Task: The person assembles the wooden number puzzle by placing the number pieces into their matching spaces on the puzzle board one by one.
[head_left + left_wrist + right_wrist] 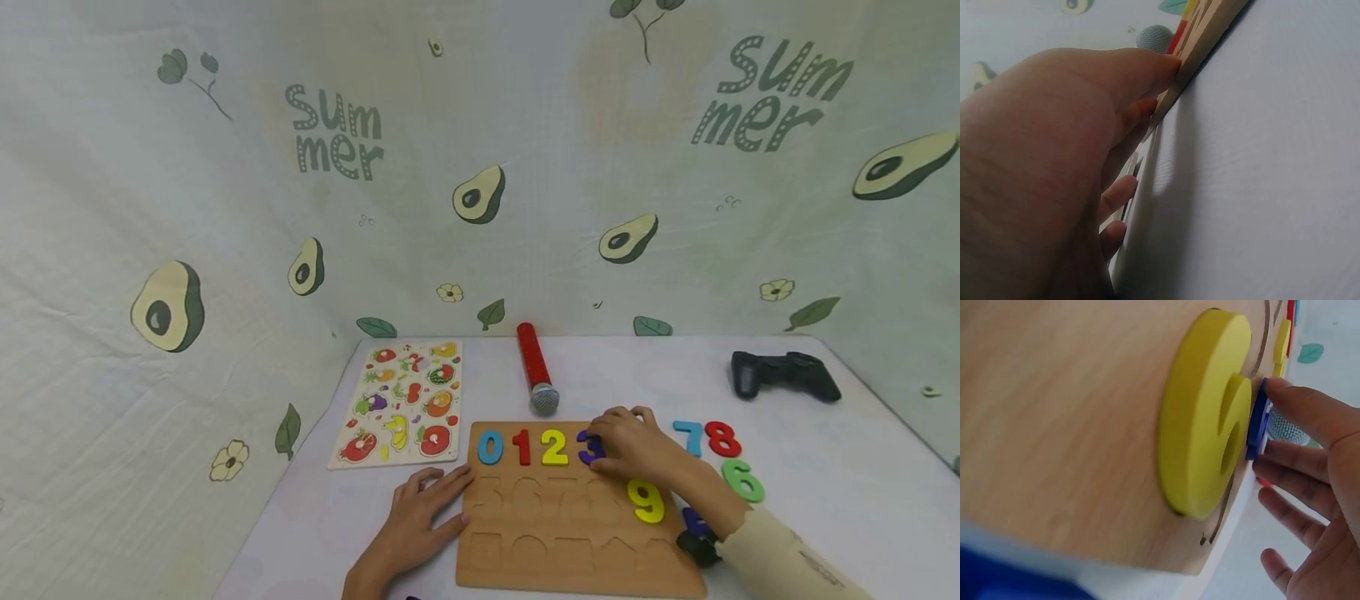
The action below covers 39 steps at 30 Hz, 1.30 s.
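Right hand (633,446): grasping. The thumb and fingers are pinching the blue 3 (1258,425) from opposite edges, and the 3 is sitting directly at the fingertips, over the top row of the wooden board (577,579). Whether it is resting fully in its recess cannot be told, as the fingers are covering part of it.

Left hand (415,518): released, its fingers extending loosely. The thumb and forefinger are touching the left edge of the wooden board, which is lying immediately to the right of this hand.

Pieces about the right hand: the yellow 2 (556,450) is lying just to its left, with the red 1 (524,447) and the light blue 0 (482,447) following farther left in the same row. The yellow 9 (1191,425) is lying close on the near side of the hand, at the right end of the middle row. To the right of the hand, beyond the board, the light blue 7 (695,433), red 8 (722,439) and green 6 (731,475) are lying on the table. A dark blue piece (695,522) is showing partly under the right forearm.

Beyond the hands: the fruit puzzle (411,457) is lying ahead of the left hand, the red microphone (535,367) ahead and left of the right hand, and the black game controller (783,372) ahead and well to its right.
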Tool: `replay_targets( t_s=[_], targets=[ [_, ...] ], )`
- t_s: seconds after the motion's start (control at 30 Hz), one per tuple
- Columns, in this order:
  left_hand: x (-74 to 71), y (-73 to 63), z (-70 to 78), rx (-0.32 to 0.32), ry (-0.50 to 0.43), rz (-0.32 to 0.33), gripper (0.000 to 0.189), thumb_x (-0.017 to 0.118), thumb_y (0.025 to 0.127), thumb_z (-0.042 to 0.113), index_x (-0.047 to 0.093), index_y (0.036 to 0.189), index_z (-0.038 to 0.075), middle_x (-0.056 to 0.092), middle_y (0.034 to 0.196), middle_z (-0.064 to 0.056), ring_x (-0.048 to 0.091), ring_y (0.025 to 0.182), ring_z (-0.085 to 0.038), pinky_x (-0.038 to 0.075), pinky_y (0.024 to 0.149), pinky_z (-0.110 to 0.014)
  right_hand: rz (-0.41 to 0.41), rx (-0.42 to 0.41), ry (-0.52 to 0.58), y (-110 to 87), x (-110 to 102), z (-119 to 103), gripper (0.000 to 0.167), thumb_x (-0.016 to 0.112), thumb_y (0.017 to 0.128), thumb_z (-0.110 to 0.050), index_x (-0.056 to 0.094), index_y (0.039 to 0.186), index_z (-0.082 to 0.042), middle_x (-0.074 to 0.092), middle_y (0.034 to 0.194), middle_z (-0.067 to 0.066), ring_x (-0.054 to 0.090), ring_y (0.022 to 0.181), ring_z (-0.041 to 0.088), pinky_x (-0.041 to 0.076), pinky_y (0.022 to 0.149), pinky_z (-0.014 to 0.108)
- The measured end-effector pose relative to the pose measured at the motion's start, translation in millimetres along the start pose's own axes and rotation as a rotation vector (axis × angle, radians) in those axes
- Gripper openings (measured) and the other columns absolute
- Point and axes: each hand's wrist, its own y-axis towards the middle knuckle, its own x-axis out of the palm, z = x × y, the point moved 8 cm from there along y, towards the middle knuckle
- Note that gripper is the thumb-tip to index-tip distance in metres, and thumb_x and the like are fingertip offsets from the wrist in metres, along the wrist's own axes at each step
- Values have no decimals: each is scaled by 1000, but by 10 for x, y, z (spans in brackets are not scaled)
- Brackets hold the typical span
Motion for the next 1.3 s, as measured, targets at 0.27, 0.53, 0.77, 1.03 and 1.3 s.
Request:
replay_targets(
  t_s=[0.27, 0.53, 0.77, 1.03, 1.3],
  targets=[
    [24, -6, -21, -10, 9, -5, 57, 58, 96, 54, 46, 150, 38, 39, 155, 21, 30, 137, -25, 24, 104, -59, 84, -43, -41, -196, -175, -14, 35, 79, 87, -35, 73, 114, -14, 69, 115, 3, 53, 120, 35, 28, 100, 69],
    [10, -24, -34, -7, 9, 3, 57, 58, 96, 55, 47, 149, 38, 39, 155, 20, 30, 137, -25, 24, 103, -58, 95, -45, -31, -381, -310, 47, 27, 78, 88, -31, 74, 110, -17, 69, 111, -2, 55, 117, 32, 29, 96, 68],
    [-14, -39, -21, 15, -1, 21, 57, 57, 97, 54, 47, 150, 37, 40, 155, 19, 30, 137, -25, 23, 103, -59, 121, -19, -10, -585, -422, 100, 28, 78, 88, -36, 74, 109, -19, 68, 112, -5, 55, 117, 31, 30, 97, 65],
    [-14, -33, 21, 31, -6, 28, 56, 57, 97, 54, 48, 150, 36, 41, 155, 17, 31, 136, -26, 24, 102, -60, 152, -7, -5, -844, -473, 170, 28, 80, 85, -31, 74, 110, -18, 68, 112, -5, 57, 115, 31, 30, 93, 62],
    [-10, -28, 25, 14, 2, 21, 57, 58, 96, 54, 48, 149, 36, 40, 154, 19, 31, 136, -25, 24, 103, -59, 129, 45, -12, -1069, -454, 259, 29, 81, 84, -31, 73, 111, -21, 67, 117, -3, 54, 119, 33, 28, 94, 60]
  ],
)
